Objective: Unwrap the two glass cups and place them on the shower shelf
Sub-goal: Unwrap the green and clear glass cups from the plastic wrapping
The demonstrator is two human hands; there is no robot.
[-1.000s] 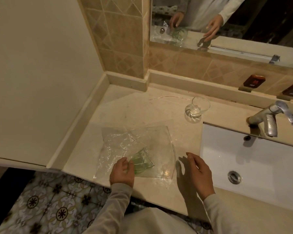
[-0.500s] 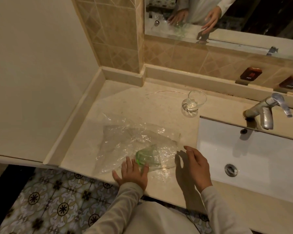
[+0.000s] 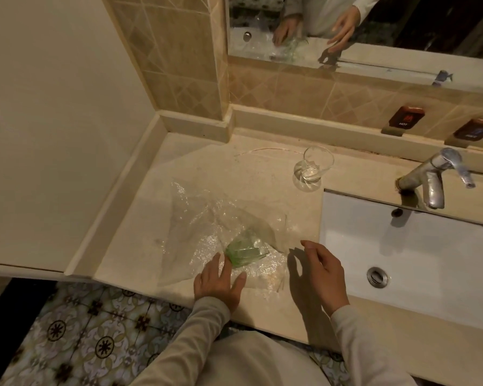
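Left grip [image 3: 219,282] has let go of the green glass cup [image 3: 246,250] and now lies flat, fingers spread, on the bubble wrap [image 3: 195,218] at the front of the surface [image 3: 234,168]. The cup lies on its side in the wrap. Right grip [image 3: 322,271] hovers beside it, released and empty. A clear glass cup [image 3: 314,165] stands upright farther back, near the sink [image 3: 416,246].

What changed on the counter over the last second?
The left hand let go of the green cup and now lies flat on the plastic wrap, which has rumpled up. The right hand hovers beside it as before; the clear glass stayed upright by the sink.
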